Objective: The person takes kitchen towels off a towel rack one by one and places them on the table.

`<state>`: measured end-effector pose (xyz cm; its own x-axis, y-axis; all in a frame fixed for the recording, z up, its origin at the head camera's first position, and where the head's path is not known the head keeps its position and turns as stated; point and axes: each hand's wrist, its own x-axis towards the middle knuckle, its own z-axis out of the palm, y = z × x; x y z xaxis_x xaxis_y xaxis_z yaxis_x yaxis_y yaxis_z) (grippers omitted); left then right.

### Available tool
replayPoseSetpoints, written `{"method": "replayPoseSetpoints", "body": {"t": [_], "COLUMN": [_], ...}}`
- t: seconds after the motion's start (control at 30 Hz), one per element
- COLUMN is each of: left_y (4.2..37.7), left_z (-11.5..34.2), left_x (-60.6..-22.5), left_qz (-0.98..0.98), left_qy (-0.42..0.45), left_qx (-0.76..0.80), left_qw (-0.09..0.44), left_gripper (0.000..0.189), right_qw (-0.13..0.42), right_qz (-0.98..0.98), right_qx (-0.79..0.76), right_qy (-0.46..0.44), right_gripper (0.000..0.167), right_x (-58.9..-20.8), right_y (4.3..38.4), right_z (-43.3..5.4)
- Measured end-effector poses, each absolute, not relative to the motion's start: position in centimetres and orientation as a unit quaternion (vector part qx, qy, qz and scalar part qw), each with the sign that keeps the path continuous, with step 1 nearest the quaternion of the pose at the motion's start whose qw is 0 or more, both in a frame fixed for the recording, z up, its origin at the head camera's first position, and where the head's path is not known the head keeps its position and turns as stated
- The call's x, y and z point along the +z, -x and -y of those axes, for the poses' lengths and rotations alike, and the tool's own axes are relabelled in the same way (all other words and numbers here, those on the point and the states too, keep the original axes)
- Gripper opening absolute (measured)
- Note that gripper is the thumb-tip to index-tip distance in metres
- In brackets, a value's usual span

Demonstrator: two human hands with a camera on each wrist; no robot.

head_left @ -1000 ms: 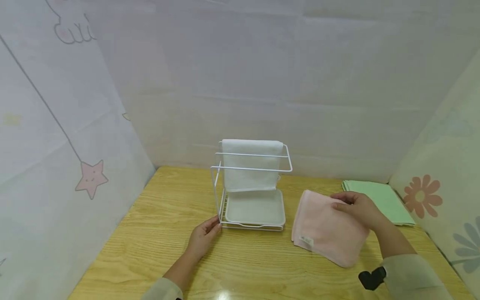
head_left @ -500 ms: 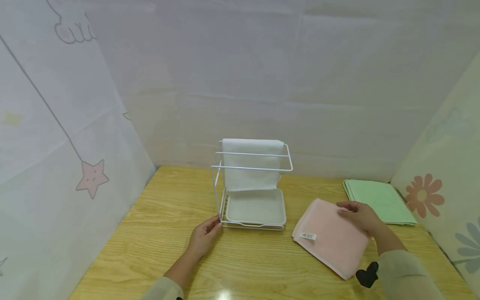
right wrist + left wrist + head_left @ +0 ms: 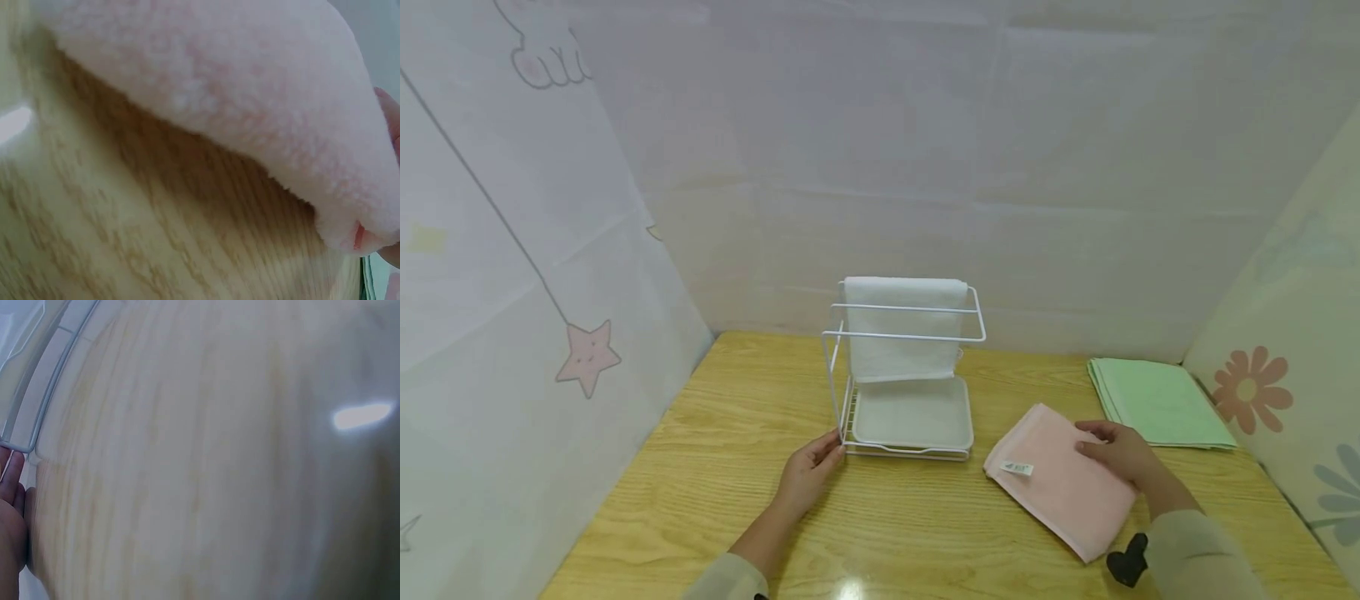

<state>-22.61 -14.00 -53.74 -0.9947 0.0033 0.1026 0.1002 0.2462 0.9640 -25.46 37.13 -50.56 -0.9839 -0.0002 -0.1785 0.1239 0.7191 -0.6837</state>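
In the head view, a white wire rack (image 3: 906,337) stands mid-table with a folded white towel (image 3: 901,360) draped over its back bar. A pale tray (image 3: 913,414) sits in its base. My left hand (image 3: 808,475) holds the rack's lower front left corner, with fingers and thumb at the wire. To the right, my right hand (image 3: 1120,454) pinches the upper right edge of a folded pink towel (image 3: 1060,483), which bears a small white label. The right wrist view shows the fluffy pink towel (image 3: 237,81) with its edge raised off the wood.
A folded green towel (image 3: 1161,404) lies at the back right of the wooden table (image 3: 715,417). Printed cloth walls (image 3: 850,167) close in the table at the back and both sides.
My right hand has drawn the pink towel slightly toward me and lowered it; the towel lies flatter and turned a little. My left hand and the rack stay in place.
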Motion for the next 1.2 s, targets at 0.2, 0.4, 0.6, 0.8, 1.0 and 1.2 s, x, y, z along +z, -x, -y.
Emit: {"method": "replayPoseSetpoints", "body": {"t": [0.2,0.4,0.6,0.8,1.0,1.2], "left_y": [22.6,22.8,22.8,22.9,23.0,23.0], "left_z": [14.0,14.0,14.1,14.1,14.1,14.0], "left_x": [-53.9,-54.1,-54.2,-54.2,-54.3,-54.3], "left_qz": [0.794,0.794,0.799,0.798,0.797,0.795], "left_qy": [0.032,0.03,0.022,0.029,0.023,0.023], "left_qx": [-0.605,-0.606,-0.6,-0.601,-0.602,-0.604], "left_qw": [0.042,0.038,0.038,0.044,0.042,0.042], "left_gripper": [0.039,0.039,0.037,0.037,0.038,0.038], "right_qw": [0.069,0.069,0.076,0.07,0.035,0.065], "right_qz": [-0.928,-0.936,-0.949,-0.953,-0.97,-0.97], "right_qx": [-0.366,-0.346,-0.304,-0.288,-0.223,-0.209], "right_qy": [-0.026,-0.019,-0.025,-0.066,-0.092,-0.111], "right_gripper": [0.059,0.066,0.078,0.079,0.084,0.093], "right_x": [-51.1,-50.4,-48.2,-47.9,-48.8,-49.7], "right_y": [25.3,24.7,22.5,20.1,17.4,15.2], "right_z": [-37.1,-36.8,-34.7,-31.7,-27.9,-25.2]}}
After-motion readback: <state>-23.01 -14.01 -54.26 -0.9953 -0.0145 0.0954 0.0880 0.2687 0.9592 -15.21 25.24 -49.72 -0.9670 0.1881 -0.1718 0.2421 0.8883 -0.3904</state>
